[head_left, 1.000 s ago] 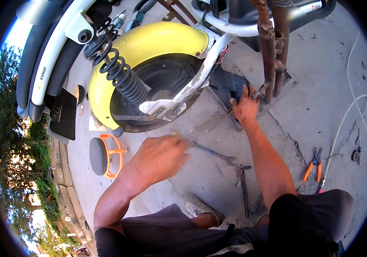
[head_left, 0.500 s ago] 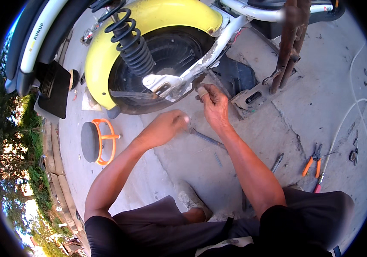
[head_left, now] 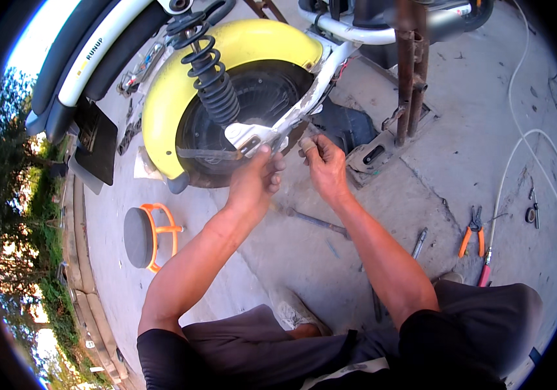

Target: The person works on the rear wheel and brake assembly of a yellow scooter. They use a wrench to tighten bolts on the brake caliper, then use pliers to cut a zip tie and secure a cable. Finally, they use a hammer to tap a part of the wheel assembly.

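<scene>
Left hand (head_left: 254, 183) is rising toward the bracket (head_left: 265, 134), right hand (head_left: 326, 166) staying nearby; both are curling fingers narrowly, grip contents unclear.

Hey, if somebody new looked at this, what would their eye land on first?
Most likely the bright yellow fender arching over the black wheel at upper middle, with a dark coil spring in front of it. Next, probably the left hand and right hand, near the white bracket at the wheel's lower edge. Then orange stands out: the stool frame at left and the pliers handles on the ground at right.
</scene>
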Available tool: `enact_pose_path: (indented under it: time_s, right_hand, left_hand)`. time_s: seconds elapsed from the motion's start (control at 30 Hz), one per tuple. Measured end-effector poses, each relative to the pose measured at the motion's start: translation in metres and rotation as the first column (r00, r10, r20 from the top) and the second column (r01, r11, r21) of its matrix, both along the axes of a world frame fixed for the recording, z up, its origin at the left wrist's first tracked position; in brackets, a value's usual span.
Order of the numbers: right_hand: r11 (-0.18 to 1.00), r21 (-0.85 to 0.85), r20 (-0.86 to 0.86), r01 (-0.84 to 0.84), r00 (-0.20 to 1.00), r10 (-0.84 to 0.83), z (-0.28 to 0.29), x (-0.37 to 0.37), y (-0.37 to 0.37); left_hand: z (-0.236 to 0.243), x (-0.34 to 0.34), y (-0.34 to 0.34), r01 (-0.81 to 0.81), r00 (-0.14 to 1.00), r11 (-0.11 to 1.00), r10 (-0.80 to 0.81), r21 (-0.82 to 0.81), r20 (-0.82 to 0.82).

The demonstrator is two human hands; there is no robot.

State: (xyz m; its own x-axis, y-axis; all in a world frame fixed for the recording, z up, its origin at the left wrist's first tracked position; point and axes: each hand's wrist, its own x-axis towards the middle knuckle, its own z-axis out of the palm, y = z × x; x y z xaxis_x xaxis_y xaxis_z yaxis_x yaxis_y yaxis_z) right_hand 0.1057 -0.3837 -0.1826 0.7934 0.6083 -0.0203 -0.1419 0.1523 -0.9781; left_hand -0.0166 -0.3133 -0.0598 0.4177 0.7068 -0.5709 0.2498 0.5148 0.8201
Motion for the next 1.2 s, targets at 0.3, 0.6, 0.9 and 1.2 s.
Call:
enact_pose_path:
  time_s: [0.3, 0.6, 0.9, 1.2]
  right_hand:
    - [0.997, 0.062, 0.038, -0.037, 0.999, 0.034, 0.052, -0.018, -0.011]
    - [0.945, -0.324, 0.028, -0.044, 0.998, 0.056, 0.097, -0.018, 0.006]
    - [0.952, -0.306, 0.193, 0.005, 0.979, 0.057, 0.089, -0.015, 0.006]
    - [0.940, -0.341, 0.206, -0.029, 0.973, 0.105, 0.086, -0.009, 0.007]
  left_hand:
    - [0.008, -0.007, -0.007, 0.135, 0.971, 0.982, -0.103, -0.136, 0.217]
    - [-0.007, -0.006, -0.006, -0.008, 0.993, 1.000, 0.006, 0.012, 0.121]
    - [-0.005, -0.003, -0.008, -0.057, 0.974, 0.995, 0.073, -0.079, 0.214]
    - [0.002, -0.001, -0.015, -0.096, 0.982, 0.986, 0.117, -0.139, 0.152]
